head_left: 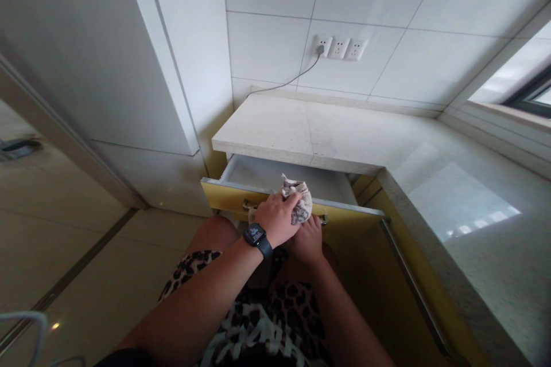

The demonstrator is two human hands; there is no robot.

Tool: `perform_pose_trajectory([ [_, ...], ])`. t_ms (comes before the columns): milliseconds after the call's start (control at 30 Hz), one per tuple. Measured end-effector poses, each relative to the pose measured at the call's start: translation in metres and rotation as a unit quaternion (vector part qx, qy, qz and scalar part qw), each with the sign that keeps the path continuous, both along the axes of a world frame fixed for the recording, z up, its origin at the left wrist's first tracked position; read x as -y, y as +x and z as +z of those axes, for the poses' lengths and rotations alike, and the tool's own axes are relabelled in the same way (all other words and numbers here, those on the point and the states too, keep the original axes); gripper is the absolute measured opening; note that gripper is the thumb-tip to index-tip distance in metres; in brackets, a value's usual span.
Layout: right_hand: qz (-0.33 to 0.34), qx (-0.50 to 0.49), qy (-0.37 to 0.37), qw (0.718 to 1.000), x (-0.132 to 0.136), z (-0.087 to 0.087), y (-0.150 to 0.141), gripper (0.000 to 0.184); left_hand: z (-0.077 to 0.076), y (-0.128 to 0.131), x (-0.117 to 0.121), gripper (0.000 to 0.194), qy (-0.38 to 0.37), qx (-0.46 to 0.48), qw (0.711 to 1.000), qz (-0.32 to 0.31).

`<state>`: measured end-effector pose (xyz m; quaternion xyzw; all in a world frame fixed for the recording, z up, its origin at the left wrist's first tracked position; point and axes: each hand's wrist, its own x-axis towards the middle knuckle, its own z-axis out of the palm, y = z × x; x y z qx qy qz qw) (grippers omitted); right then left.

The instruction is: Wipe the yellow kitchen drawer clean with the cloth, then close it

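A yellow-fronted drawer [228, 196] is pulled partway out from under the countertop, its pale inside showing. My left hand [275, 219], with a black smartwatch on the wrist, grips a crumpled, stained whitish cloth [303, 198] at the top edge of the drawer front. Below and to the right of the cloth, my right hand [307, 238] has its fingers curled at the metal drawer handle [323, 219]. Part of the right hand is hidden behind the left hand and the cloth. The handle's other end shows left of my left hand.
A pale stone countertop [267, 123] overhangs the drawer and turns along the right side. Wall sockets [340, 47] hold one plugged-in cord. A long metal handle [413, 281] runs down the yellow cabinet at right. A tall white panel [185, 23] stands at left.
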<state>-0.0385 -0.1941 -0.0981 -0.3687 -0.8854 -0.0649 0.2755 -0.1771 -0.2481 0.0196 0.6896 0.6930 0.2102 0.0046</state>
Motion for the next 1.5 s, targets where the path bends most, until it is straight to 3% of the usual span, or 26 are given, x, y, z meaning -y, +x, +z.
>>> perform_pose_trajectory([
  [1100,-0.012,0.011,0.001,1.0,0.0,-0.001,0.001,0.024,0.008,-0.002,0.002,0.043,-0.024,0.008,1.0,0.009],
  [1500,-0.032,0.035,-0.025,0.999,0.007,0.017,-0.006,0.022,0.004,-0.029,0.009,0.046,-0.002,-0.007,0.999,0.054],
])
